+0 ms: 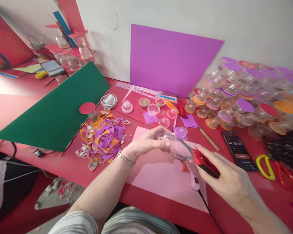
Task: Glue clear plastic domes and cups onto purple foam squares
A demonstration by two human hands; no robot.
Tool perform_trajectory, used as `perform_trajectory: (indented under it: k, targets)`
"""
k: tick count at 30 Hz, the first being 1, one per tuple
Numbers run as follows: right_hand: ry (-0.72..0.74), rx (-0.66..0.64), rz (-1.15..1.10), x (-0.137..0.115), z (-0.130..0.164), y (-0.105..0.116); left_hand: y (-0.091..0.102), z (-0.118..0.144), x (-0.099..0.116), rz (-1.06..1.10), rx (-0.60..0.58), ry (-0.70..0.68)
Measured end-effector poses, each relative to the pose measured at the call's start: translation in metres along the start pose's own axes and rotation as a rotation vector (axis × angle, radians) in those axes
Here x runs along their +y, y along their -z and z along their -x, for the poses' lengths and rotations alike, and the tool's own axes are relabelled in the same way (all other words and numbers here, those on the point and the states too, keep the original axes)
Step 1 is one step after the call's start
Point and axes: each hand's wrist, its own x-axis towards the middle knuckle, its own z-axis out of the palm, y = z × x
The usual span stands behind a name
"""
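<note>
Dome (166, 136), a small clear plastic half-shell, sits pinched in the left hand (146, 143), thumb below and fingertips over its top, held up off the pink sheet (161, 175). Right hand (224, 175) is clenched round the red handles of scissors (197, 157), whose thin blades reach up and left to meet the dome's rim just past the left fingertips.

Largest first: a red table (63, 162) carries everything; a green board (56, 110) lies well left of the left fingers, a purple board (171, 58) leans on the wall beyond them. A heap of finished capped domes (246, 94) lies beyond and right of the right fingers. Paper scraps (102, 139) lie left of the left wrist. A glue gun (194, 177) rests under the right fingers, a phone (239, 151) just to their right, and loose domes (164, 122) just beyond the left fingertips.

Trimming the rim looks to be the step in hand; the next snip calls for turning the dome slightly against the blades. Open room lies toward the body on the pink sheet; the table edge is close below both wrists.
</note>
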Motion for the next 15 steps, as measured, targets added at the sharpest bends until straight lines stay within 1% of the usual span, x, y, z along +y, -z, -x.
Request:
perform_trajectory:
  k: [7, 10, 15]
  targets:
    - [0.059, 0.004, 0.062, 0.0004, -0.0028, -0.0009, -0.0003, 0.0012, 0.0022, -0.076, -0.052, 0.004]
    - [0.083, 0.004, 0.077, -0.0006, -0.0041, -0.0013, -0.0011, 0.0033, 0.0036, -0.107, -0.054, 0.007]
    - [0.071, -0.010, 0.048, -0.0016, -0.0053, -0.0013, -0.0034, 0.0064, 0.0081, -0.132, -0.086, 0.026]
